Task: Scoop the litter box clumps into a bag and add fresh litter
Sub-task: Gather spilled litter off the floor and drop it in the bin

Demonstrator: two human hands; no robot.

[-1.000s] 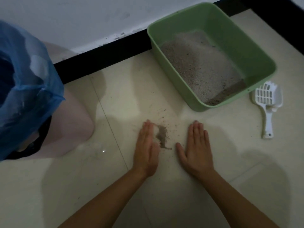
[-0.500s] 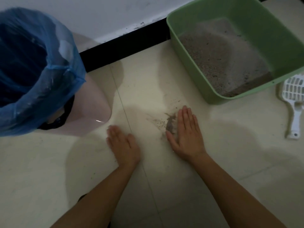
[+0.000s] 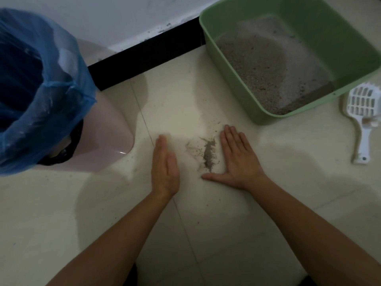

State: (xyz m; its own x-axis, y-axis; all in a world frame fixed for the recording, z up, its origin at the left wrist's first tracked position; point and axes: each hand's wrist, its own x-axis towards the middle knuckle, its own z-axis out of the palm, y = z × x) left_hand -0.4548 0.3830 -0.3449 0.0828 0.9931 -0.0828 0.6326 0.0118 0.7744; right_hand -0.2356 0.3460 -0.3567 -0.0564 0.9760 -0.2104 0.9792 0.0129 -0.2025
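Both hands are in the middle of the frame, on the pale tiled floor (image 3: 61, 213). The left hand (image 3: 165, 170) stands on its edge with straight fingers held together, the palm turned to the right; it holds nothing. The right hand (image 3: 239, 159) lies flat, palm down, fingers straight and thumb spread to the left, and it also holds nothing. Between the hands is a small grey heap of spilled litter (image 3: 209, 155), just beside the right hand. At the upper right stands the green litter box (image 3: 340, 32) with litter (image 3: 268, 65) inside. A white scoop (image 3: 361, 102) lies on the floor at the right edge, near the box. At the upper left is a bin (image 3: 107, 133) lined with a blue bag (image 3: 41, 89).
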